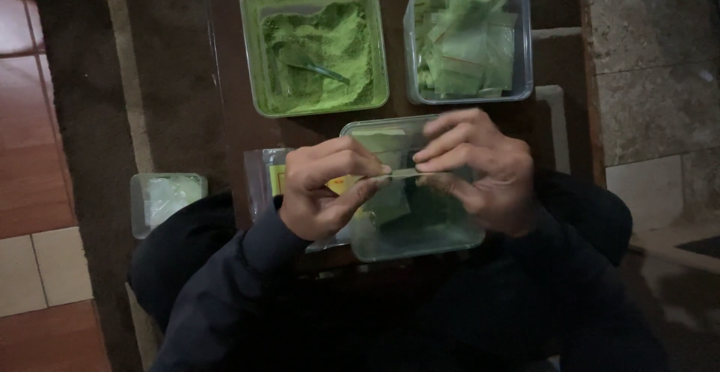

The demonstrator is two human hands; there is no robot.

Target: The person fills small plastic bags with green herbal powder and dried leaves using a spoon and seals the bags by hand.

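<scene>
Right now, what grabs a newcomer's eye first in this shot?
The bright green powder filling the green tub at top centre, a small scoop lying in it. Right of it, a clear tub stuffed with filled green sachets. In the middle, the left hand and right hand pinch one small sachet between them over another clear tub.
</scene>
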